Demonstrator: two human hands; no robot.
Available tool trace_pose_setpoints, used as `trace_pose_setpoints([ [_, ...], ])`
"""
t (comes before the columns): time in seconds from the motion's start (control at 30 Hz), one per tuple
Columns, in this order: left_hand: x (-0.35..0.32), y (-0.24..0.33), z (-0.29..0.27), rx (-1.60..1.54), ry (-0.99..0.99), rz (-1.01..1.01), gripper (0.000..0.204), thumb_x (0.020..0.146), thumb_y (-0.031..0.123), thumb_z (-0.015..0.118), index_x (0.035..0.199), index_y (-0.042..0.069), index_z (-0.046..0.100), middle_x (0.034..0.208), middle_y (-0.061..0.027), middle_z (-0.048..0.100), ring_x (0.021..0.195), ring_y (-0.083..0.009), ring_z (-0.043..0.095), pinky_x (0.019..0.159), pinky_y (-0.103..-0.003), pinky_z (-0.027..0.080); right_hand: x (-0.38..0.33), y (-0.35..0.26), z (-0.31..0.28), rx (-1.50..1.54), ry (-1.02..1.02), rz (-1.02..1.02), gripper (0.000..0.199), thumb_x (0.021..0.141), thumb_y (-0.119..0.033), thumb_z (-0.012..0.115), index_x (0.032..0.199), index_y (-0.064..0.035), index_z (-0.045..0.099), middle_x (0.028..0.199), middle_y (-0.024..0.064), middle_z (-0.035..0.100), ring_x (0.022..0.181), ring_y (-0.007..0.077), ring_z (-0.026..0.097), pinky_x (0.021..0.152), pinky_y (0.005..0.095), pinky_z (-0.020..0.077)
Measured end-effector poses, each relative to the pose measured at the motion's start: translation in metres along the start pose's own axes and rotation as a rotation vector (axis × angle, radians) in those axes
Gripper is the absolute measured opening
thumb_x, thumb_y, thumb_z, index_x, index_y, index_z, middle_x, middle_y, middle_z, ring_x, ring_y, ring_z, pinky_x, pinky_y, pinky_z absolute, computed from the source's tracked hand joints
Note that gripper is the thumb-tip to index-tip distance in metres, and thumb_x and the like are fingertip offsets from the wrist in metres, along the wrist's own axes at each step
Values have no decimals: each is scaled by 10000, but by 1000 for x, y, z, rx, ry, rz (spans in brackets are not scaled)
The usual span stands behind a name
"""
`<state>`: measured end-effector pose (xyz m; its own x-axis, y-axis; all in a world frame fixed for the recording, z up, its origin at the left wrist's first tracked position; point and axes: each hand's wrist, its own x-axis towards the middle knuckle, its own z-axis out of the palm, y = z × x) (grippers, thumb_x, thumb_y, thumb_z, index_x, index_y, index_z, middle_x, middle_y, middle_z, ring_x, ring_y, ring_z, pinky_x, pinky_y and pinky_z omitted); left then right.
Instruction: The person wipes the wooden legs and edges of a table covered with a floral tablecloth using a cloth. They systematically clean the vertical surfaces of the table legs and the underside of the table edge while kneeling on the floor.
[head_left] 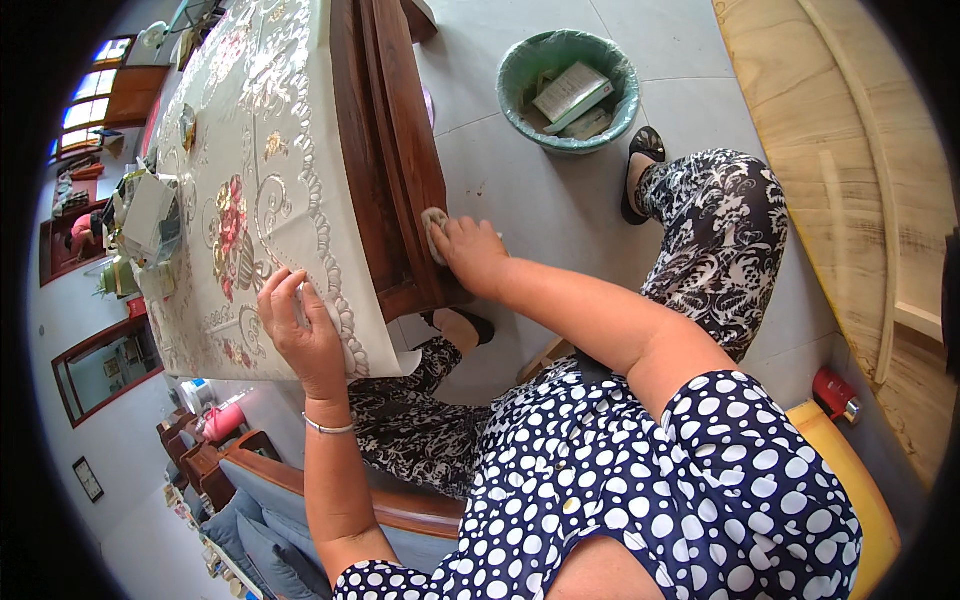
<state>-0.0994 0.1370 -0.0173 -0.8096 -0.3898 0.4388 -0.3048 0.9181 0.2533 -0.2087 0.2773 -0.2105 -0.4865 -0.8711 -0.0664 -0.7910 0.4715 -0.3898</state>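
My right hand (pixel 472 254) is closed on a light beige rag (pixel 435 236) and presses it against the dark wooden side (pixel 395 150) of a table, near its corner. Part of the rag is hidden under my fingers. On the table top lies a cream tablecloth (pixel 285 130) with embossed scrolls and pink flowers. My left hand (pixel 302 335) rests at the cloth's near edge, its fingers bent and a little apart, with nothing in them. A bracelet (pixel 328 428) circles my left wrist.
A green lined bin (pixel 508 92) holding boxes stands on the tiled floor beyond my right foot. Boxes and packages (pixel 150 225) crowd the table's left part. At the right is a large pale wooden panel (pixel 850 150); a red flask (pixel 836 393) stands near it.
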Motion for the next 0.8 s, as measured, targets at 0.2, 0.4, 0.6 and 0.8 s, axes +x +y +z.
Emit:
trace_pose_setpoints([
  [0.2,-1,-8,2,9,17,15,123,902,8,584,1018,4,625,1105,-148,603,1063,-299,570,960,-399,442,-60,-13,21,89,6,-217,699,812,-143,614,1464,-47,381,1226,84,549,1074,254,513,838,386,424],
  [0.4,0,-13,4,29,3,7,125,912,8,581,1028,0,625,1117,-147,604,1074,-294,572,972,-392,441,-58,-5,37,53,99,-295,671,835,-149,583,1464,-36,376,1233,90,530,1058,247,509,830,373,414],
  [0.6,-2,-6,-1,44,-30,-10,130,937,14,570,1056,-9,617,1143,-142,595,1104,-281,567,994,-382,446,-32,1,35,-23,66,-103,643,878,-175,525,1475,-20,347,1236,93,521,1044,243,510,824,373,410],
  [0.8,-2,1,-2,3,-34,-52,141,903,-21,579,1039,-18,620,1148,-164,598,1106,-309,561,990,-401,430,11,22,42,-3,176,12,617,875,-158,527,1454,-16,368,1211,90,531,1050,247,515,811,372,419],
])
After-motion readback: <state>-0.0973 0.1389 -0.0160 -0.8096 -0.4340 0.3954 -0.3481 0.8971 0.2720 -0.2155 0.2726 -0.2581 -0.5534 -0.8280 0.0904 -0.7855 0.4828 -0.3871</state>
